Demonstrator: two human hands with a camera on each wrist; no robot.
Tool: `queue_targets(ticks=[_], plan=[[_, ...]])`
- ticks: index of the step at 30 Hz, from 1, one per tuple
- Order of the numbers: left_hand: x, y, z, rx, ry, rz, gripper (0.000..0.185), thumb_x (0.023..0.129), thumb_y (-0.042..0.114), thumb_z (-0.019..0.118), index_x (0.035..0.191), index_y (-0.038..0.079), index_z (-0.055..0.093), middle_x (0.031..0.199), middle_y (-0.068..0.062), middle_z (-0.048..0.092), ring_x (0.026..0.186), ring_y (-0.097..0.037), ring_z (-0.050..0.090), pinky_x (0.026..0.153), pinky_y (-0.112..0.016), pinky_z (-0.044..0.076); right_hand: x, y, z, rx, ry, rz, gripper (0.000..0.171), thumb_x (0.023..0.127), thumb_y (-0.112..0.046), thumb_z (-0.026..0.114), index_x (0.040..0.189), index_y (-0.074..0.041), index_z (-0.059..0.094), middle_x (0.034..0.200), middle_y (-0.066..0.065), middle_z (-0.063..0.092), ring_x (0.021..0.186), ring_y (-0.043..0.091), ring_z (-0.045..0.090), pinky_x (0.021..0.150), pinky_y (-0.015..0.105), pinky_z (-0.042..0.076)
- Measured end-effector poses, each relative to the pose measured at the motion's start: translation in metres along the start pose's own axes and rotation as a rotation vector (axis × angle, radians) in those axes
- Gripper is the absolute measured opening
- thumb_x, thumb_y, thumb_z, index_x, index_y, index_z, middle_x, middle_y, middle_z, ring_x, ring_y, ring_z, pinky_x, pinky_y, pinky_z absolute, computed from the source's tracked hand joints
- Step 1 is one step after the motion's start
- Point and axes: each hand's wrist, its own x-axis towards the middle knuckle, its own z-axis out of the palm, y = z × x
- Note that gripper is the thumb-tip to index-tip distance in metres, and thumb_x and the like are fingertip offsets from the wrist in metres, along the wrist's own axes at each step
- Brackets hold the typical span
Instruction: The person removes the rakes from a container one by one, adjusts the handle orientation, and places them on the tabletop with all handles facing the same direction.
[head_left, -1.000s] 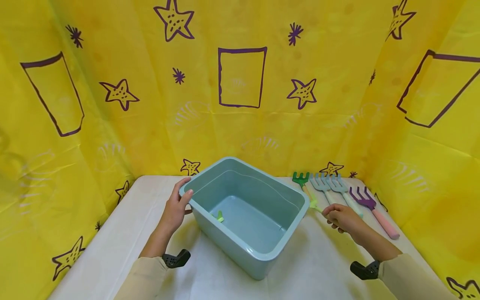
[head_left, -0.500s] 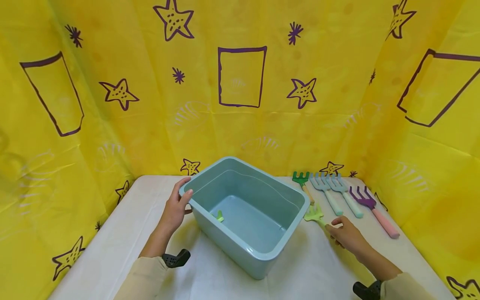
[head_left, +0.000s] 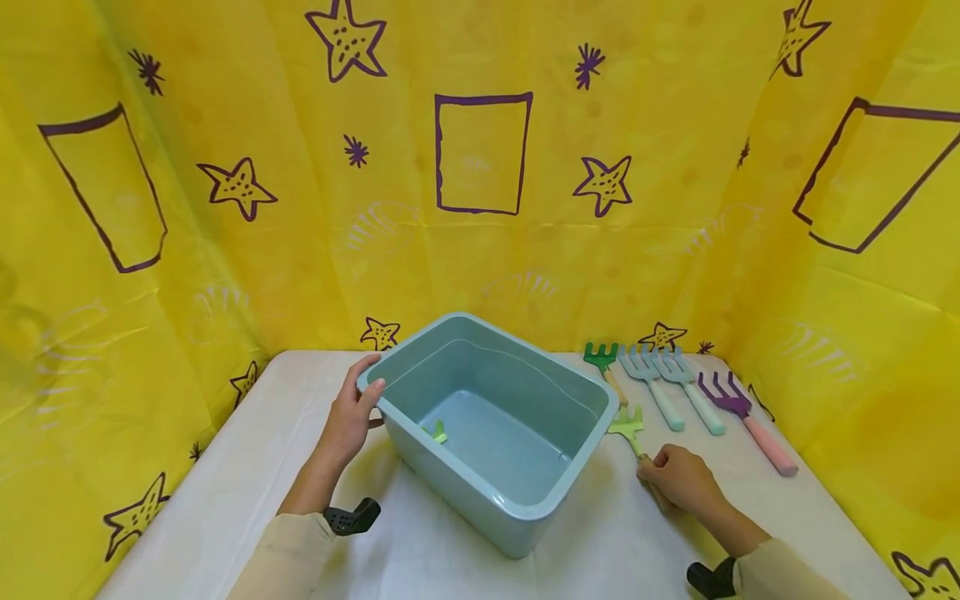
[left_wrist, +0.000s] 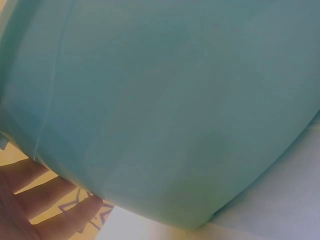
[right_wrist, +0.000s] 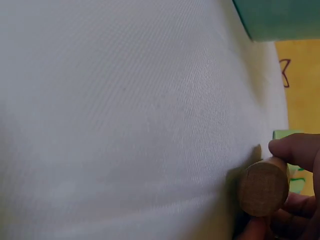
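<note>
Bin: a teal plastic bin (head_left: pixel 491 433) stands on the desk, turned at an angle, open top.
In the bin: one small light-green piece (head_left: pixel 437 432) lies on the floor near the left wall.
Left hand: the left hand (head_left: pixel 351 417) grips the bin's left corner, thumb over the rim, fingers on the outer wall.
Right hand: the right hand (head_left: pixel 678 482) is curled round the wooden handle of a light-green rake (head_left: pixel 627 425), whose head lies on the desk just beside the bin's right corner.
Other tools: a green rake (head_left: pixel 602 357), two pale blue forks (head_left: pixel 660 375) and a purple fork (head_left: pixel 738 417) lie side by side behind it.
Desk: white cloth (head_left: pixel 420 550).
Room: yellow sheets (head_left: pixel 225 250) with purple stars and rectangles on three sides.
</note>
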Motion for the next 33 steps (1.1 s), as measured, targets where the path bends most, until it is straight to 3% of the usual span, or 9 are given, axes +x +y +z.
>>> queue_targets(ticks=[24,33], plan=[[0.0,0.001,0.0,-0.006,0.004,0.002,0.049,0.103,0.038,0.044,0.149,0.033,0.029,0.145,-0.014,0.041,0.122,-0.043,0.049,0.083,-0.059,0.051,0.006,-0.01,0.005,0.065,-0.029,0.033,0.03,0.085,-0.028,0.071,0.082,-0.002,0.056,0.069,0.006,0.052,0.062,0.02,0.05,0.051,0.029,0.044],[0.001,-0.001,0.0,-0.001,-0.002,-0.001,0.048,0.103,0.038,0.044,0.149,0.034,0.029,0.146,-0.014,0.04,0.123,-0.043,0.048,0.083,-0.059,0.051,0.006,-0.02,-0.013,0.029,-0.051,0.037,0.036,0.087,-0.03,0.07,0.092,0.002,0.055,0.073,0.008,0.054,0.066,0.022,0.051,0.054,0.031,0.045]])
